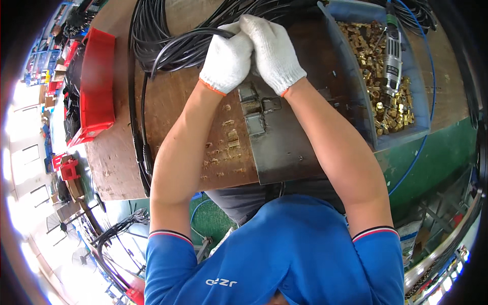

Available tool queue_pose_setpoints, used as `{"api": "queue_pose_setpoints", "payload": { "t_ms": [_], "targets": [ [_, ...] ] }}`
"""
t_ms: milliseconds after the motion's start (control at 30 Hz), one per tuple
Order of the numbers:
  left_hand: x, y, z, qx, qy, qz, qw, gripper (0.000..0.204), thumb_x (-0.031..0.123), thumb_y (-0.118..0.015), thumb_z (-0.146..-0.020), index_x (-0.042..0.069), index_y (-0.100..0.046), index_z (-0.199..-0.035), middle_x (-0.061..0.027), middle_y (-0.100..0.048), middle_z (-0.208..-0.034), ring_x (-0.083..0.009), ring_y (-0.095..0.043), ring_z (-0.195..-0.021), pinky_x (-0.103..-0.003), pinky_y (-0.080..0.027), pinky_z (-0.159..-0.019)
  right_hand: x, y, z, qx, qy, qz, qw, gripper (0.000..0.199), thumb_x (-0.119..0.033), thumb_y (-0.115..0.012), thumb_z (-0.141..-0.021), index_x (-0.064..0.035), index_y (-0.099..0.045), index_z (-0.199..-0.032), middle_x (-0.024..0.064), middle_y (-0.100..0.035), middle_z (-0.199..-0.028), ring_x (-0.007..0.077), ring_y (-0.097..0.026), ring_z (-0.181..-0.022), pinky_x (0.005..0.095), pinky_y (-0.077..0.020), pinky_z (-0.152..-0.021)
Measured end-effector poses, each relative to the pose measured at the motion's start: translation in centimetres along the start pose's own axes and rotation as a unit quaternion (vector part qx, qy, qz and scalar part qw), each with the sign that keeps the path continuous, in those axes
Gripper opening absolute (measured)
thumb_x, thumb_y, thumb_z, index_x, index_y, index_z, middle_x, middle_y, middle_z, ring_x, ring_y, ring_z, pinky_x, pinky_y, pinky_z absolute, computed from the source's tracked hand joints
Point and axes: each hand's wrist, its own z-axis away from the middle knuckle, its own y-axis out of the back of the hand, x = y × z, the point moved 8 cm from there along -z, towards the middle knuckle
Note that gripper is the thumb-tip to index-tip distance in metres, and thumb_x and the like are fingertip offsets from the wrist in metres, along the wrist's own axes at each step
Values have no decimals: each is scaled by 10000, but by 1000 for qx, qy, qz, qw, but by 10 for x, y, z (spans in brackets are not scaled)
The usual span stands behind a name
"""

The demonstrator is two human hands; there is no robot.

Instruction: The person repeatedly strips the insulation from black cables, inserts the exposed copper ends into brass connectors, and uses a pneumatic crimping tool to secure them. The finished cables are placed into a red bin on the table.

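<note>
My left hand (227,60), in a white knit glove with an orange cuff, is closed round a strand of black cable (195,36) near the far edge of the bench. My right hand (272,51), gloved the same way, presses against it with the fingers curled in. What the right fingers grip is hidden between the two gloves. Loops of the black cable coil (149,38) lie to the left of my hands and run on behind them. Beneath my wrists a dark metal plate (284,152) with small blocks (253,105) on it is set on the wooden bench (178,10).
At the right a grey-blue tray (363,114) holds many brass fittings, with a silver air tool (393,56) lying on them. A blue hose (432,86) curves past the tray. A red bin (99,81) stands at the bench's left, beside hanging black cables (144,122).
</note>
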Motion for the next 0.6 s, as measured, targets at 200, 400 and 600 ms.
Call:
{"api": "queue_pose_setpoints", "payload": {
  "t_ms": [200,400,600],
  "targets": [
    [-22,-8,25,74,58,112,989,228,60,-541,-1073,-16,-754,-1047,-44,-759,-946,-100,-669,-845,-292,-537,-726,11,-2,4,-54,79,66,993,362,-309,-635,-1056,-1,-806,-975,92,-738,-814,117,-643,-817,315,-522,-784],
    [-20,3,20,120,60,114,984,268,115,-511,-1120,-7,-750,-1130,-13,-744,-1040,-106,-621,-985,-290,-519,-846,9,-6,-11,-90,41,126,987,392,-373,-651,-1059,-4,-778,-1033,116,-764,-931,172,-667,-914,343,-522,-861],
    [24,29,97,220,279,184,916,632,632,-423,-1141,86,-720,-1029,-37,-699,-865,-92,-599,-670,-252,-461,-578,-27,50,63,139,-36,26,989,427,-299,-726,-1032,8,-709,-1328,58,-713,-1016,153,-679,-1028,333,-558,-933]
  ]
}}
